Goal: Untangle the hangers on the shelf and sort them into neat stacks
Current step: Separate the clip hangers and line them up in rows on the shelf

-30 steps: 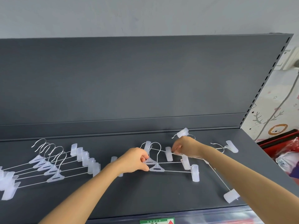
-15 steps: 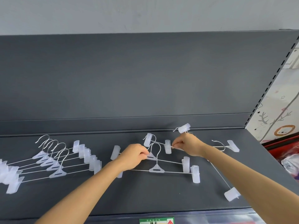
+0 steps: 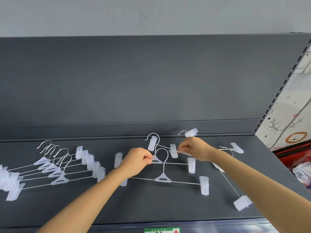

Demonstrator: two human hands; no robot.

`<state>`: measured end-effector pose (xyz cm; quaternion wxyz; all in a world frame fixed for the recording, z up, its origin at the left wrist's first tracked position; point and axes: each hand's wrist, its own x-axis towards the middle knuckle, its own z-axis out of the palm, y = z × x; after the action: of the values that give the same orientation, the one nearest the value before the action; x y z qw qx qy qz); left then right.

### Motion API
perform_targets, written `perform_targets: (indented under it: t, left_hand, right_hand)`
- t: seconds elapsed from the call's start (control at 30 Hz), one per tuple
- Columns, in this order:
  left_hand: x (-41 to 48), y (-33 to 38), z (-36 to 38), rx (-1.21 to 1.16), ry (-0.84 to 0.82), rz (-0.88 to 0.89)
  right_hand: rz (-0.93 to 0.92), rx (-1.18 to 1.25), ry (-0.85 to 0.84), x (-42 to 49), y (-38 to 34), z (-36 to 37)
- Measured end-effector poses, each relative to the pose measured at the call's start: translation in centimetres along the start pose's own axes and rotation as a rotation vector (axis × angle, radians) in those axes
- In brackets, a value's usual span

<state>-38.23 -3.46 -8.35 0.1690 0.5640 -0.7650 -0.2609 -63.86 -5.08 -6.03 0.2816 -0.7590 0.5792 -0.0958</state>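
Our left hand pinches a hanger's centre piece; our right hand grips a wire rod, both lifted slightly since before. Sorted hangers lie stacked left on the shelf. The green label's writing is unreadable.

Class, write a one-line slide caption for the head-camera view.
Both hands, left hand and right hand, pinch tangled clip hangers on a dark shelf; a sorted stack lies left.
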Motion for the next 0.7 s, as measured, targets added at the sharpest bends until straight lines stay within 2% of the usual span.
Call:
perform_targets:
  t: [0.23,0.47,0.57,0.7]
  left_hand:
    - [-0.1,-0.2,-0.2,-0.007,0.003,-0.007]
    - [-0.1,-0.7,-0.2,0.006,-0.046,-0.014]
    - [-0.3,-0.7,-0.3,0.006,-0.043,-0.015]
    - [-0.5,-0.8,-0.6,-0.003,-0.058,-0.018]
  right_hand:
    - [-0.004,0.098,0.015,-0.2,-0.3,-0.3]
    - [-0.058,0.108,0.128,-0.2,-0.3,-0.8]
    - [-0.011,0.09,0.189,0.2,0.2,-0.9]
    - [0.077,0.046,0.175,0.9,1.1,-0.4]
